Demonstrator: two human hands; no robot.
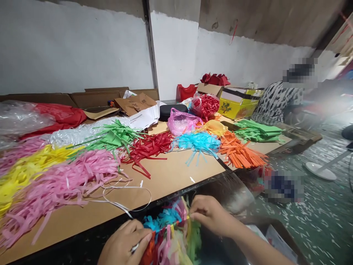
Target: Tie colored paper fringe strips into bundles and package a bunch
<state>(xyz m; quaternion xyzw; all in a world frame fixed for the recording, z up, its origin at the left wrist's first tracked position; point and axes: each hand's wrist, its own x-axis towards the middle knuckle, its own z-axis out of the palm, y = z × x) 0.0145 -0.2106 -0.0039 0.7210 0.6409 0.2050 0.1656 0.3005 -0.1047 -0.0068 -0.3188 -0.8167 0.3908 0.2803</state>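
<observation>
A multicoloured tissue tassel garland [180, 235] hangs between my two hands below the table's front edge, with blue, pink, yellow, orange and green strips. My left hand [124, 243] is closed at its left end, by the blue and orange strips, and a small white bit pokes out between the fingers. At the other end, my right hand [209, 215] pinches the garland near a yellow piece above the green strips. The string inside my grip is mostly covered by fingers. A loose white ribbon [118, 204] curls on the table close to my left hand.
Piles of pink [68, 176], yellow [35, 165], green [116, 136], red [151, 147], blue [198, 141] and orange strips [242, 151] lie along the table [171, 173]. Behind stands a yellow box [237, 105]. A person [278, 99] sits at far right, beyond the table.
</observation>
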